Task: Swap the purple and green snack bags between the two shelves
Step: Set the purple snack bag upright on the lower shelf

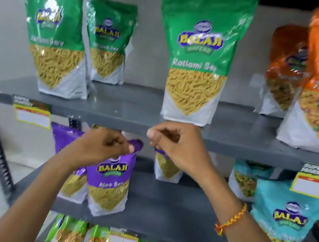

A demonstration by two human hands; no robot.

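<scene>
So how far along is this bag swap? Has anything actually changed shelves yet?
Nothing looks swapped yet. Three green bags stand on the upper shelf, and the purple ones are on the lower shelf. In hand: the left hand pinches the top of a front purple bag; the right hand is closed near another purple bag behind, grip unclear. All the moving remains.

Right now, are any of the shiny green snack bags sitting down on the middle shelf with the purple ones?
No, the three green snack bags all stand on the upper grey shelf, above the purple bags.
</scene>
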